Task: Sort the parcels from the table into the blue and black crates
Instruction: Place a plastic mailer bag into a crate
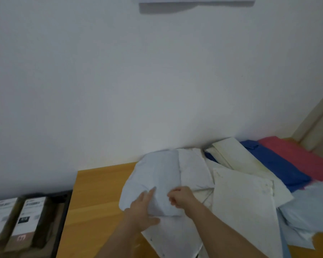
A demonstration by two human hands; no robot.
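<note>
Pale grey-blue plastic makes up the soft mailer parcel (157,175) that both hands have hold of at the near middle of the wooden table (97,198). The left hand (142,207) reaches in from below with its forearm angled up and to the right; its fingers lie fairly straight over the parcel's lower left part while the thumb hooks under the bottom edge, so the bag is clasped between them. The right hand (181,197) comes in on a long bare forearm from the lower right, knuckles up, fingers curled tight and pinching the parcel's right edge. The parcel rests on a heap of cream-white flat mailers (239,198) spread across the table's right half. Farther right lie a dark blue bag (276,164) and a pink bag (302,157) against the white wall (119,81). Left of the table, lower down, a black crate (60,220) holds brown parcels with white labels (28,216), standing upright.
</note>
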